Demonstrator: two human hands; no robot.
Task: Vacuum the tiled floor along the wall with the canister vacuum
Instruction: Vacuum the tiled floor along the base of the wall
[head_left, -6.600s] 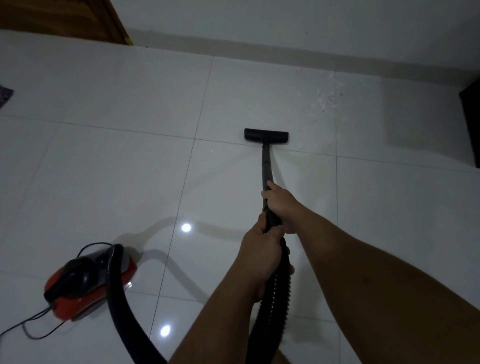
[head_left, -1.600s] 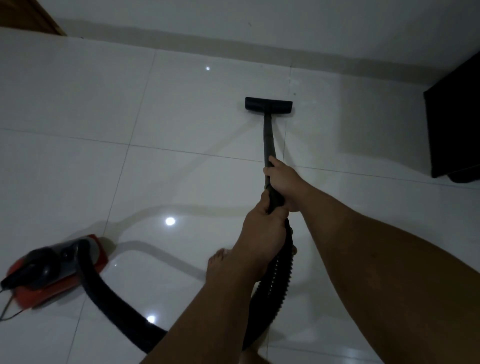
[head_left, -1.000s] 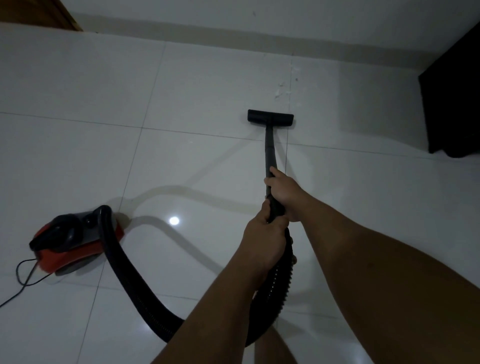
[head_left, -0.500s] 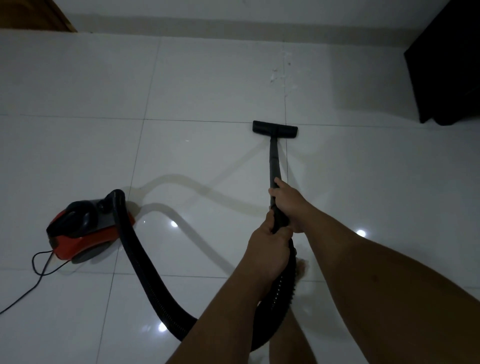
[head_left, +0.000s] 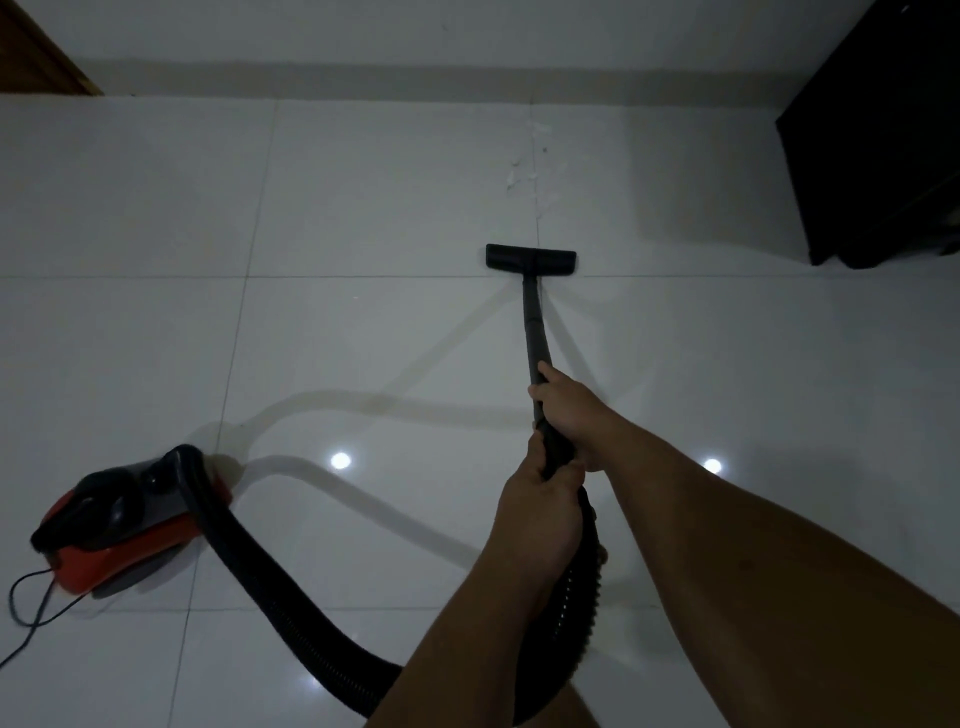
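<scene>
Both hands on the black wand (head_left: 534, 332): the right hand (head_left: 569, 402) has its fingers wrapped round it higher up, the left hand (head_left: 540, 512) grips just behind, at the hose (head_left: 270, 587) end. Ahead of the fingers, the floor head (head_left: 531, 258) sits flat on the tiles, short of pale debris (head_left: 530, 166) near the wall. Red canister (head_left: 119, 535) off to their left.
</scene>
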